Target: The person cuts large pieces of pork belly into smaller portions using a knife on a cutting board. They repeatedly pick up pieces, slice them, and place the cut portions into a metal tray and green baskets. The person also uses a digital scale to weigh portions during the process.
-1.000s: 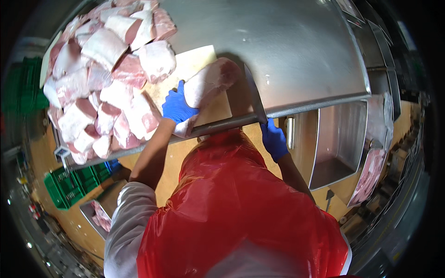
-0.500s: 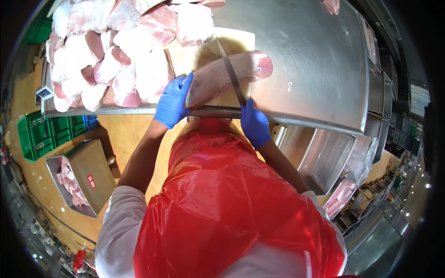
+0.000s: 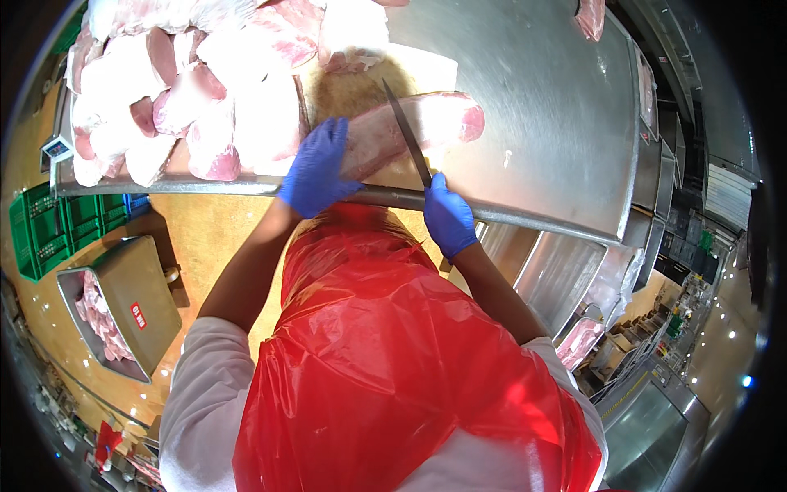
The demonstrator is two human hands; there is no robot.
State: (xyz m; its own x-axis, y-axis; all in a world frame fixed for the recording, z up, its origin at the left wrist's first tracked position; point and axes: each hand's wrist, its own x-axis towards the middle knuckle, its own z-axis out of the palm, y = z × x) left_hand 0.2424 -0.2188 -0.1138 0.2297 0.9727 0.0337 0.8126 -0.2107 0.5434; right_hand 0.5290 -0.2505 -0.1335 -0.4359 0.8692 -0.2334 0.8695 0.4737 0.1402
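A long piece of pork loin (image 3: 373,143) lies slantwise across a pale cutting board (image 3: 422,66) at the table's near edge. Over its left end rests my left hand (image 3: 318,170), blue-gloved, with the fingers stretched out and pointing away from me. How firmly it presses on the meat, I cannot tell. My right hand (image 3: 448,215), also in a blue glove, is closed around the handle of a long knife (image 3: 405,127). The dark blade crosses above the loin near its middle, tip pointing away and to the left. Whether the edge touches the meat is unclear.
Many pale meat pieces (image 3: 215,148) are heaped on the left of the steel table (image 3: 557,123). A metal bin (image 3: 147,303) with meat trimmings and green crates (image 3: 41,234) stand on the floor at left. Steel tubs (image 3: 557,266) sit below the table at right.
My left hand has slid further over the loin's left end, and its fingers now stretch upward. The knife stays across the meat, its tip slightly lower. The whole view has shifted a little.
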